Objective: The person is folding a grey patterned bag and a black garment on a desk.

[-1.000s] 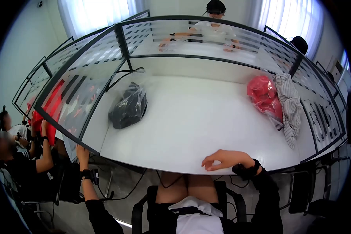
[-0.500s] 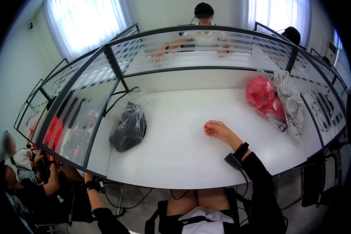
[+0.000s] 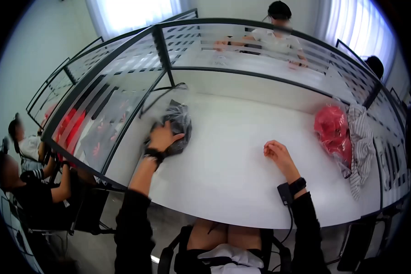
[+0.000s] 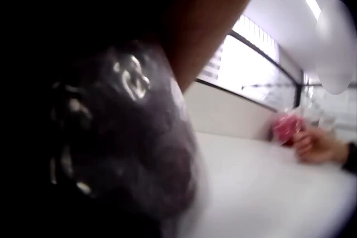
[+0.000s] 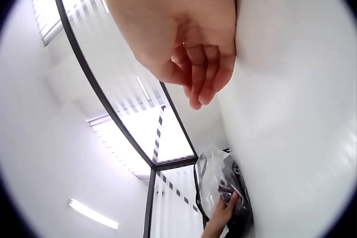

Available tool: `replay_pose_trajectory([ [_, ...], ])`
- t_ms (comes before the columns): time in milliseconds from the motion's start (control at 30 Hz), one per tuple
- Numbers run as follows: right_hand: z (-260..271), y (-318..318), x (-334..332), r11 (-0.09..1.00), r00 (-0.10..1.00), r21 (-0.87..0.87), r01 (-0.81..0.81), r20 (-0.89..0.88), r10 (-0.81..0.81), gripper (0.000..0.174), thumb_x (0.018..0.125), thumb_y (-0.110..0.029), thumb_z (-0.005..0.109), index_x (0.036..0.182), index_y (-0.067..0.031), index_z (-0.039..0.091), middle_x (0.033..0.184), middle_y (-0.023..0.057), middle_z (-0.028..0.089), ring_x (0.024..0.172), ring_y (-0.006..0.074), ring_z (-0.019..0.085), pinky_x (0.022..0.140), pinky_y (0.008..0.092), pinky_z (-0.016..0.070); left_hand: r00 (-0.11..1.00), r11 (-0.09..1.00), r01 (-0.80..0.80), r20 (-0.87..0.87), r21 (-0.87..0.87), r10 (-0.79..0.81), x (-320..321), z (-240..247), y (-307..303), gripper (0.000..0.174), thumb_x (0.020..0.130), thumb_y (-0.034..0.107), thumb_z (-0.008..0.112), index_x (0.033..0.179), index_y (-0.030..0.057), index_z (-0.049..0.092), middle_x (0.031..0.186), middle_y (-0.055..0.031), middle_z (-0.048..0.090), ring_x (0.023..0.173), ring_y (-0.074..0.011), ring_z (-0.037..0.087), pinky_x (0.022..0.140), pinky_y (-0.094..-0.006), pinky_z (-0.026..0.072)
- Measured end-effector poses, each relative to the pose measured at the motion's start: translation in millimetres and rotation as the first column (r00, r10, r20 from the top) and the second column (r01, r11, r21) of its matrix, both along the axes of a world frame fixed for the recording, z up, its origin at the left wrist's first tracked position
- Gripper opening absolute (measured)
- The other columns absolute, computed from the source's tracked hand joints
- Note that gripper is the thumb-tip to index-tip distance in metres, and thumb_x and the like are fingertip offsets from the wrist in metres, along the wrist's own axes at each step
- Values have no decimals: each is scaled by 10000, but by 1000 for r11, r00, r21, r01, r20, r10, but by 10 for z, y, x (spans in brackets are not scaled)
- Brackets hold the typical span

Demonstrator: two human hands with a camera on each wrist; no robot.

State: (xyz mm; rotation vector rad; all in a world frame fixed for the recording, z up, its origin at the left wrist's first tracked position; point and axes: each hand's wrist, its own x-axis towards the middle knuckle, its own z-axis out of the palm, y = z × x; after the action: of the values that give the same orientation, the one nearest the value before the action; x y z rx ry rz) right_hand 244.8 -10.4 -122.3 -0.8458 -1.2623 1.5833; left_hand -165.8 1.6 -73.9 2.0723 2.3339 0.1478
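Observation:
A clear plastic bag with something dark grey inside (image 3: 183, 119) lies at the left of the white table (image 3: 223, 182). My left hand (image 3: 162, 137) lies over it, thumb spread toward the right. Up close, the left wrist view shows the bag's shiny, creased plastic (image 4: 134, 137), while the fingers there are dark and mostly hidden. Near the table's middle, my right hand (image 3: 278, 155) rests on its edge with loosely curled fingers and holds nothing. The right wrist view also shows the right hand (image 5: 189, 42) bare of any object.
At the right lie a clear bag with red cloth (image 3: 332, 125) and a grey striped cloth (image 3: 361, 146). A dark-framed, striped transparent partition (image 3: 242, 50) borders the table. One person (image 3: 278, 41) sits beyond it; others (image 3: 32, 178) sit at the left. A cable (image 3: 291, 223) hangs from my right wrist device.
My left hand has come up from below the table's left edge onto the dark bag. The right hand moved from the front edge farther in over the table. The head view has shifted.

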Motion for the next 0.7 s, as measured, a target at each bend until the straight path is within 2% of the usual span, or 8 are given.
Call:
replay_pose_trajectory([
  [133,-154,-130,25,998,998,-17,59,35,-59,209,934,-196,453,994,-15,538,857,49,572,782,129,549,747,253,447,842,871,484,313,-80,-440,1134,-128,-48,476,765,364,626,971,-36,469,869,-257,603,777,-389,603,662,-452,480],
  [267,-312,-64,161,961,962,66,269,35,-272,371,935,-363,447,1145,-59,482,1036,57,561,889,132,549,744,277,456,336,363,891,140,274,-931,1865,-114,-464,353,784,232,622,1040,40,473,946,-155,531,875,-320,549,743,-405,445],
  [333,-162,-136,348,952,953,34,304,-26,-303,395,936,-404,424,1109,-58,509,1009,61,583,876,136,561,713,282,462,270,278,912,69,303,-960,1647,-73,-307,364,776,192,627,1106,95,507,996,-97,530,985,-265,514,867,-394,390],
  [400,-22,-217,590,854,854,-20,520,32,-519,328,936,-359,426,953,-64,571,843,41,598,763,128,568,670,265,458,334,319,901,0,295,-943,1313,-159,-195,459,729,167,671,1160,173,510,1117,-68,520,1103,-245,464,922,-432,349],
  [500,-31,-243,901,754,768,177,633,-15,-641,246,934,-268,446,897,-55,562,809,31,571,717,111,538,667,242,440,469,454,863,-15,223,-883,942,-58,-248,585,695,157,705,1231,225,481,1246,-82,462,1199,-239,401,958,-469,318],
  [600,250,-318,869,769,819,282,573,-184,-543,206,937,-181,433,898,-21,557,797,44,568,708,120,536,678,259,442,759,728,529,142,435,-636,808,-64,-402,652,675,177,732,1263,203,450,1269,-90,441,1207,-274,391,977,-467,308],
  [633,408,-377,743,798,861,324,508,-180,-475,204,935,-171,436,910,-11,561,808,55,575,727,132,550,691,266,450,819,758,434,137,486,-557,764,-110,-400,739,680,270,756,1296,94,387,1264,-161,425,1184,-323,406,951,-437,354],
  [700,710,-476,464,851,944,409,329,-117,-308,192,924,-134,452,940,13,574,860,92,601,780,170,588,734,286,472,831,898,239,399,370,-386,668,-344,-310,831,664,358,766,1292,10,349,1208,-217,451,1147,-342,440,910,-410,395],
])
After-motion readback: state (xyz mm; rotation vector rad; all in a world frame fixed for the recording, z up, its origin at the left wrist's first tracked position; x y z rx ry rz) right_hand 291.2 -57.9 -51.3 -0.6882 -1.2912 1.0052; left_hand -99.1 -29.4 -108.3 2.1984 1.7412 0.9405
